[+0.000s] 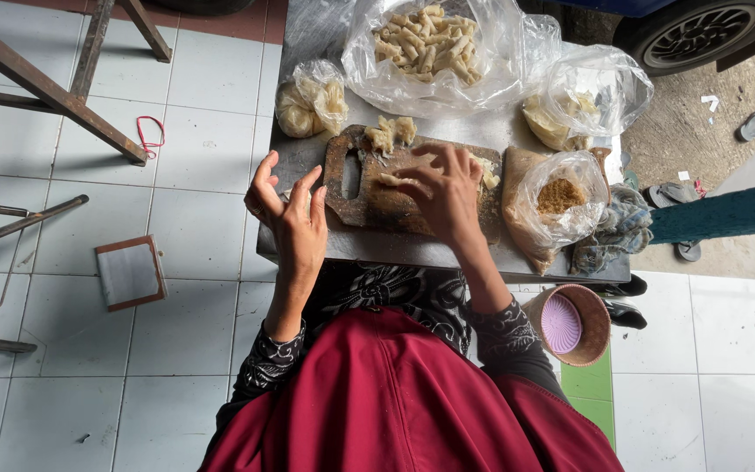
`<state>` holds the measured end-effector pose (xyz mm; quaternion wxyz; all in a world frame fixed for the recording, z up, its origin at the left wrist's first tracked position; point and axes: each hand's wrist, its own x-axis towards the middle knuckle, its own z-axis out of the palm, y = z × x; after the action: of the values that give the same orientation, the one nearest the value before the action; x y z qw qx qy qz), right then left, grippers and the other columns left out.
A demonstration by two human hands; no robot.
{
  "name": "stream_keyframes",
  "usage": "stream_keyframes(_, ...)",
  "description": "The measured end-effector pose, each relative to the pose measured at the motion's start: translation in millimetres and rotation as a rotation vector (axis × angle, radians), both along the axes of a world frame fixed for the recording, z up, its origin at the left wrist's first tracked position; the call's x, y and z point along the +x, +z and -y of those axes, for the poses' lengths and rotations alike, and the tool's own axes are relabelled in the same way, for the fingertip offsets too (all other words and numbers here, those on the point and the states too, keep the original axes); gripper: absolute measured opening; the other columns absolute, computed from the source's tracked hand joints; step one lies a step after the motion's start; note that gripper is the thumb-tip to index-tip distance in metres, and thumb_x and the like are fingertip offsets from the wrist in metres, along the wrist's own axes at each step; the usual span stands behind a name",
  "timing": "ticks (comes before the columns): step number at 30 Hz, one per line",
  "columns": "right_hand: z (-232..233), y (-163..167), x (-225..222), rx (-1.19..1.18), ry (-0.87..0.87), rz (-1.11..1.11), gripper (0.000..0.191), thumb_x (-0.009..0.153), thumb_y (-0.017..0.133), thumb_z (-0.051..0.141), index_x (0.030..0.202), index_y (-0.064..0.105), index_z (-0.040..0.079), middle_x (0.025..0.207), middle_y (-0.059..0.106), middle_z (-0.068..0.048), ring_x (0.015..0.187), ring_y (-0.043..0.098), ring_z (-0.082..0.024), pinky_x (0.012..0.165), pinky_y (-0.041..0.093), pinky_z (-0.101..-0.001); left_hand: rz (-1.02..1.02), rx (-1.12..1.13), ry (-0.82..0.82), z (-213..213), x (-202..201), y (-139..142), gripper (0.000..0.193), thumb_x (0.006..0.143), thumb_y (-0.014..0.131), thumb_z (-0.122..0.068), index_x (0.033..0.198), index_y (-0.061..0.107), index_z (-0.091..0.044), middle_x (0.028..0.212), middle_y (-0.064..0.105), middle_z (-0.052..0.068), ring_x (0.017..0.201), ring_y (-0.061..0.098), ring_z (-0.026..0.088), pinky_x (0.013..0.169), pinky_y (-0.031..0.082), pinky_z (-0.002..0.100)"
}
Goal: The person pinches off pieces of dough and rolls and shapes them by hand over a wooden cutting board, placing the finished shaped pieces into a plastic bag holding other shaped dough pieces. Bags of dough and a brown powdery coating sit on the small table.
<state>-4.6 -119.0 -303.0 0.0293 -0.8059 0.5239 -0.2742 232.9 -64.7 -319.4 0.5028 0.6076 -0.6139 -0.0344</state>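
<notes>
Red apron [395, 402] nearest, then steel table [308, 35] on white-tiled floor [194, 218].

I see a dark brown board [395, 197] on a grey metal table [308, 35]. Pale yellow rolls [419, 42] fill the far clear bag [434, 52]; brown crumbs [561, 194] sit in the right bag [557, 205]. My apron [395, 402] is deep red, my sleeves [268, 363] black with white pattern. The floor tiles [194, 227] are pale grey-white, and the basket [574, 323] is tan with a lilac inside.
</notes>
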Motion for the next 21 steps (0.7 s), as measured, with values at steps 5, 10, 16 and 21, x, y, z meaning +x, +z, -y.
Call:
stream_keyframes(5,-6,-2,11,-0.077,0.026,-0.063,0.013,0.093,0.077,0.036,0.102,0.079,0.027,0.112,0.072,0.007,0.109,0.058,-0.017,0.109,0.028,-0.0461,-0.004,0.033,-0.024,-3,-3,-4,0.028,0.092,0.081,-0.009,0.12,0.076,-0.013,0.155,0.04,0.011,0.123,0.044,0.029,0.11,0.033,0.047)
stream_keyframes(10,-10,5,16,-0.074,0.078,-0.185,0.014,0.092,0.075,0.036,0.099,0.08,0.025,0.097,0.074,0.008,0.102,0.06,-0.016,0.111,0.025,-0.0502,-0.021,0.036,0.0,-13,13,-7,0.026,0.094,0.079,-0.009,0.119,0.076,-0.014,0.156,0.04,0.01,0.124,0.043,0.03,0.111,0.034,0.046)
stream_keyframes(16,-1,15,5,-0.05,0.108,-0.136,0.014,0.083,0.079,0.04,0.091,0.081,0.027,0.11,0.072,0.004,0.105,0.057,-0.023,0.101,0.03,-0.045,-0.031,0.047,-0.002,-16,18,-1,0.024,0.096,0.079,-0.009,0.119,0.076,-0.014,0.155,0.04,0.01,0.123,0.043,0.029,0.111,0.035,0.046)
stream_keyframes(21,2,4,0,0.128,0.133,0.059,0.019,0.084,0.083,0.033,0.099,0.077,0.023,0.108,0.074,0.009,0.106,0.063,-0.014,0.105,0.032,-0.0426,-0.055,0.008,-0.025,-14,15,1,0.026,0.091,0.081,-0.01,0.117,0.077,-0.011,0.154,0.041,0.012,0.131,0.043,0.032,0.111,0.035,0.046)
